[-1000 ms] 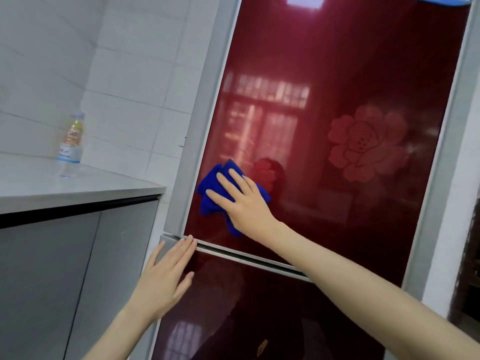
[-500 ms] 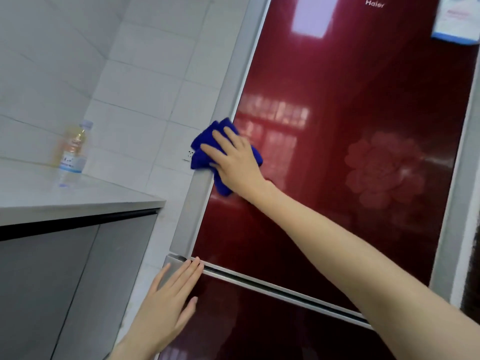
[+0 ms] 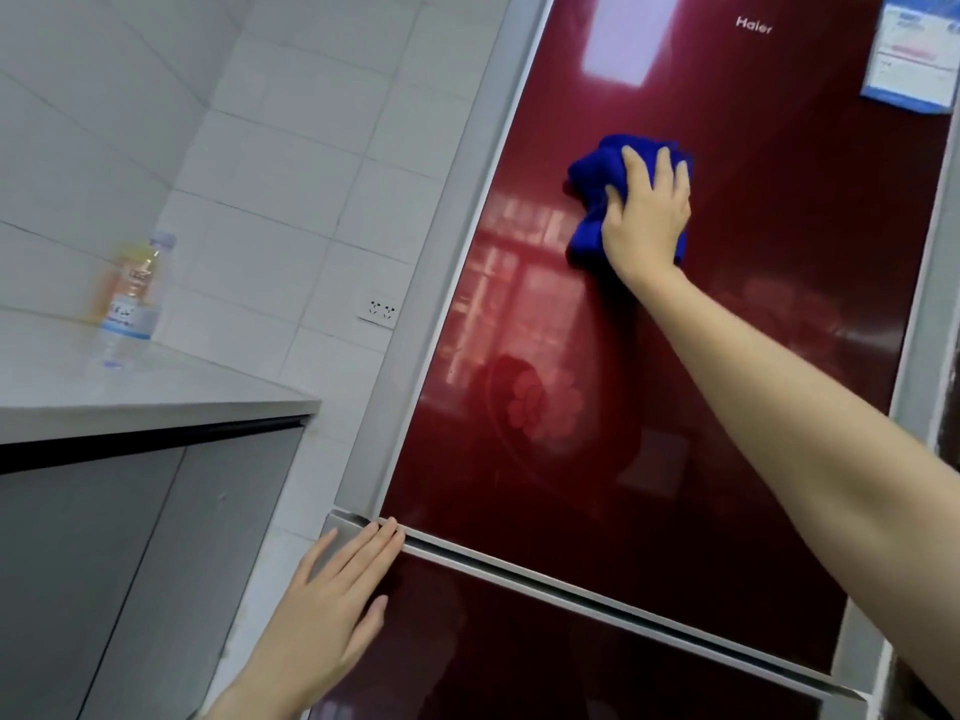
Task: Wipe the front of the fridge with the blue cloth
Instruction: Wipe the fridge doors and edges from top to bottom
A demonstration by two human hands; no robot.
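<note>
Well, the right hand (image 3: 647,215) presses the cloth (image 3: 592,174) flat on the red fridge (image 3: 675,459) door, in the upper middle of the frame. Its fingers lie spread and almost straight over the cloth, not wrapped round it. The left hand (image 3: 332,605) rests flat on the lower door, lower left, and holds nothing. I think the wiping is partway done. Next, the cloth should slide right, toward the sticker (image 3: 909,54), with a firm push.

The bottle (image 3: 132,298) stands on the counter (image 3: 171,397) left of the fridge (image 3: 597,459), a wall socket (image 3: 382,310) between them.
</note>
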